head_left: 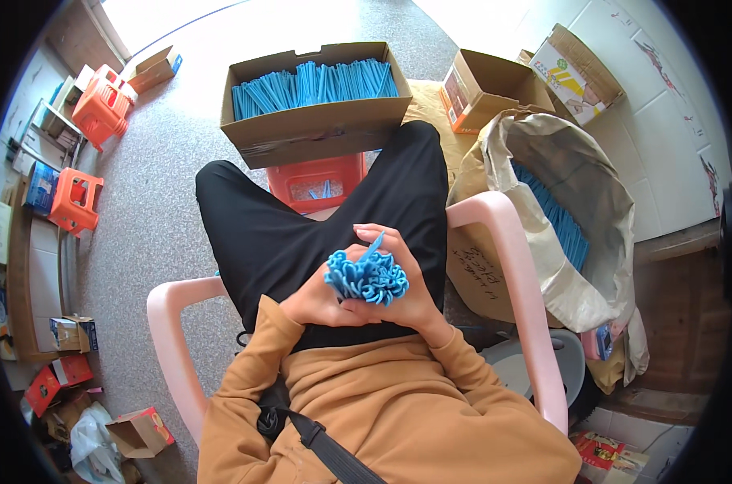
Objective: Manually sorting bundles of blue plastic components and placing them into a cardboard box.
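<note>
"Since you're nearer the chair, tell me what those hands have got."

"A thick bundle of blue strands (370,280), held just above the lap with its looped ends facing up. The left hand (318,297) wraps one side of it, the right hand (415,292) the other."

"Are the fingers spread or closed?"

"Curled about it. On the right hand they bend over the far side, close to one strand that sticks out past the rest; whether they pinch it, I can't tell. The left fingers are largely hidden, so I can't say how they sit."

"And that other blue stuff, ahead of the person?"

"Strips (318,85), packed in rows in a long cardboard box (326,135). It sits over a red stool (281,179), near the knees."

"What's on the person's right?"

"A big pale sack (571,298), open at the top, just beside the arm of the pink chair (513,242). More blue lengths (553,211) lie inside. Past it stands an open orange-and-brown carton (501,74)."

"On the left I see only orange stools (77,202), well apart from the chair."

"And a red box (56,383), nearer the wall."
</note>
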Action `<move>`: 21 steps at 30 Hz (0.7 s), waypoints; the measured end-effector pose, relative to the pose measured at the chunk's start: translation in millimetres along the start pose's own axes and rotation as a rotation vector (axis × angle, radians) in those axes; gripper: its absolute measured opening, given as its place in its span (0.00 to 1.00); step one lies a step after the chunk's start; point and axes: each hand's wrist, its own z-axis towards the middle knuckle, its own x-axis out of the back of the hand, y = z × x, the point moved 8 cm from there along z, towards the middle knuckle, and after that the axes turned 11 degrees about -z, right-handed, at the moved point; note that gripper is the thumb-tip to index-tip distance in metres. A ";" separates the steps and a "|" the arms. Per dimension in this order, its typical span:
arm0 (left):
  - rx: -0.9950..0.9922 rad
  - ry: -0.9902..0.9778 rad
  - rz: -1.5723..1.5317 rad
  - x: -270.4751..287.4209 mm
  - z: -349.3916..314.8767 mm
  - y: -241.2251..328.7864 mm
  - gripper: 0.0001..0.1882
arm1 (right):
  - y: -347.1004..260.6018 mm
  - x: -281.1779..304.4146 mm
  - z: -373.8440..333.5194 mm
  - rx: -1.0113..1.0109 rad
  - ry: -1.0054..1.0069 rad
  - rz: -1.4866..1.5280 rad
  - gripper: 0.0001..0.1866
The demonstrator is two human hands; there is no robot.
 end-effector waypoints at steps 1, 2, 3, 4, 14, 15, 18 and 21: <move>0.036 0.000 -0.049 0.5 -1.3 -1.7 0.34 | -0.3 -1.9 -0.7 -0.012 0.000 0.029 0.42; 0.037 0.000 -0.051 0.6 -5.1 -5.2 0.34 | -1.5 -2.3 -1.7 -0.026 -0.003 0.057 0.42; 0.194 0.017 -0.211 1.3 -11.7 -24.0 0.37 | -6.7 -2.0 -1.7 -0.011 -0.033 0.035 0.44; 0.352 0.034 -0.370 0.2 -18.2 -39.5 0.40 | -6.8 -3.0 -1.5 -0.015 -0.033 0.035 0.44; -0.043 0.108 0.017 4.7 2.6 -14.8 0.24 | 10.4 -3.8 -10.3 -0.012 0.035 0.157 0.53; -0.034 0.116 0.084 3.5 4.0 -17.0 0.23 | 12.5 -3.6 -10.8 -0.043 0.034 0.136 0.53; 0.053 0.139 0.041 2.7 4.0 -27.4 0.22 | 12.1 -2.5 -13.0 -0.034 0.045 0.106 0.51; -0.026 0.159 0.052 10.5 -3.5 -21.3 0.24 | 4.4 -2.2 -8.5 0.022 0.044 -0.131 0.53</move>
